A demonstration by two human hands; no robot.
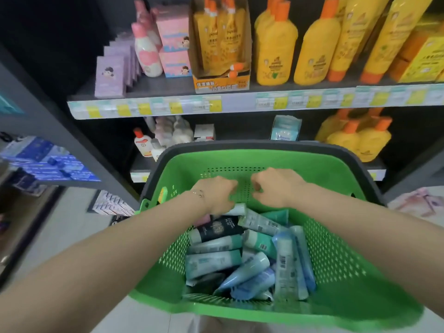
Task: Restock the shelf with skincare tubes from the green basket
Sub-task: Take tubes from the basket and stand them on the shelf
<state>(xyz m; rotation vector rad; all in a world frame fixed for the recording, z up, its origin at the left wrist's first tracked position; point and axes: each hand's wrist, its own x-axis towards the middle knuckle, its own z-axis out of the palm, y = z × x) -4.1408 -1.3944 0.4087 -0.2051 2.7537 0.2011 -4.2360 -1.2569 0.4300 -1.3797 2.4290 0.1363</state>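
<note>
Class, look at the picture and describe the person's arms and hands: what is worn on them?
No sleeves or gloves are in view. The left hand has a thin chain bracelet with small links at its wrist. The right hand and its wrist carry nothing that can be seen.

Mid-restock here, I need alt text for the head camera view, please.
Two arms reach into a green basket of piled skincare tubes: the left hand grips the end of a pale tube, and the right hand hovers beside it, fingers curled, apparently empty. Behind, shelves hold yellow bottles and pink boxes.
</note>
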